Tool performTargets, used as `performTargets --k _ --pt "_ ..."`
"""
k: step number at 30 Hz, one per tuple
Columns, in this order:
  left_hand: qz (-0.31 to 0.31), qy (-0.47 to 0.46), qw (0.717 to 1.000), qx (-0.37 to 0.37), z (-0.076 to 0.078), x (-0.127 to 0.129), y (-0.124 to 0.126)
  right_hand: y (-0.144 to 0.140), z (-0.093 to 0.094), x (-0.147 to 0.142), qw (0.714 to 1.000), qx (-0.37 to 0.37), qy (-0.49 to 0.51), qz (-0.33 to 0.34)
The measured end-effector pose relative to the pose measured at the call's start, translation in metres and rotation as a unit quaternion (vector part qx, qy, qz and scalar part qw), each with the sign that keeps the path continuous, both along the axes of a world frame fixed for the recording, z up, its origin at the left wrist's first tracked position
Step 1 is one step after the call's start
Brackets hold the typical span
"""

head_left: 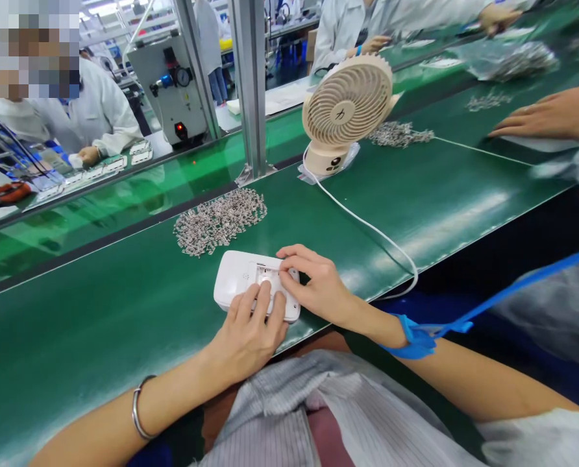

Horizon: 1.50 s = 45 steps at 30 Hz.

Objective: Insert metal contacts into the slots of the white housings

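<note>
White casing flat on green surface, near a heap of metal parts. Left hand spread across it, nothing grasped. Right hand at its recess, grip narrowed; cannot tell whether anything is pinched.

A white, smooth casing with rounded corners lies flat on the green counter, close to its near edge, with its long side running left to right and its right end slightly nearer. Its upper face has 1 open rectangular recess right of the middle, and a small cluster of dots left of that. Fingers cover part of the recess and the near side, so details inside are hard to tell.
</note>
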<state>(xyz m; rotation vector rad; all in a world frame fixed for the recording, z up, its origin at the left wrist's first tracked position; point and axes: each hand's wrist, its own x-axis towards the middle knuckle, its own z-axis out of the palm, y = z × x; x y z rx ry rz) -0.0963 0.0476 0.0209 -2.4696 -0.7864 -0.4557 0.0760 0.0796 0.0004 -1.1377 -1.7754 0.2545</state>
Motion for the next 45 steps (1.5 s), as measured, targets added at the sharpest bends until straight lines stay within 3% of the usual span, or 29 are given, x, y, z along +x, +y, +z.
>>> performTargets --k 6,12,18,25,34,39,42,45 --pt "0.011 -0.001 1.000 -0.010 0.000 -0.001 0.000 -0.001 0.002 -0.005 1.000 0.020 -0.013 -0.016" --pt "0.030 0.021 0.999 -0.035 0.000 0.001 0.003 0.000 0.003 -0.007 0.998 -0.006 -0.047 -0.046" --pt "0.040 0.039 0.998 -0.031 0.001 0.002 0.003 -0.009 -0.003 -0.007 0.998 0.031 -0.024 -0.055" --pt "0.043 0.025 0.998 -0.023 0.000 0.003 0.002 -0.019 -0.005 -0.004 0.997 0.045 -0.063 -0.021" --pt "0.047 0.031 0.998 -0.029 0.000 0.002 0.001 -0.021 -0.007 -0.003 0.995 0.036 -0.094 -0.025" --pt "0.051 0.039 0.998 -0.025 0.002 0.003 -0.001 -0.020 0.000 -0.002 0.987 0.052 -0.153 -0.019" --pt "0.052 0.040 0.997 -0.029 0.004 0.004 -0.002 -0.011 0.008 0.000 0.985 0.025 -0.169 0.009" --pt "0.056 0.036 0.997 -0.035 0.004 0.005 -0.004 0.001 0.009 -0.001 0.991 -0.036 -0.124 -0.013"
